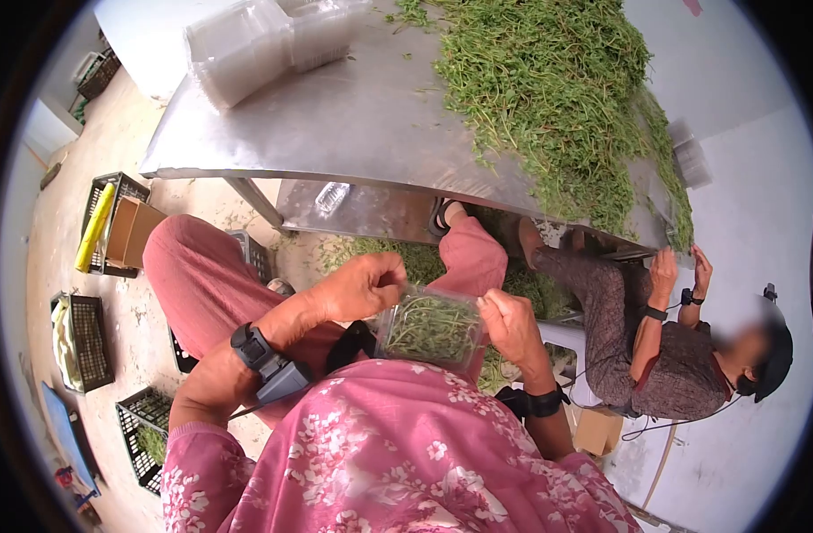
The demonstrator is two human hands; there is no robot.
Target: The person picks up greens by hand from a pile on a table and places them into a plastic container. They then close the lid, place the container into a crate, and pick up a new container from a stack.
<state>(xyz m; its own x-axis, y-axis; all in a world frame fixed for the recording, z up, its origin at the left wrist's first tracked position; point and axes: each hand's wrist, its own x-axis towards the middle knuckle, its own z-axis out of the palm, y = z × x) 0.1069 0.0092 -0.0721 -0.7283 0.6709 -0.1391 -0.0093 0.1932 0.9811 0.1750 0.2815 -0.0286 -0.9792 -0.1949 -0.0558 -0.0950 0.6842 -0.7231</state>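
Pink top [398, 453] with white flowers, plain pink trousers [202, 275]. Green herbs [549, 89] on shiny grey table [335, 124]. Black crates [94, 342].

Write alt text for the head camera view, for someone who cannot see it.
The left hand and right hand hold a clear plastic container of green herbs over the lap. Ahead, a steel table carries a herb pile and stacked empty containers; another person sits at its right.

A pink top [398, 453] printed with white flowers is worn, its left sleeve [193, 440] ended near the elbow, over plain pink trousers [202, 275]. A black strap [251, 348] carrying a grey unit [284, 380] is fastened behind the left hand [362, 284]; a black band [544, 404] is worn behind the right hand [513, 327].
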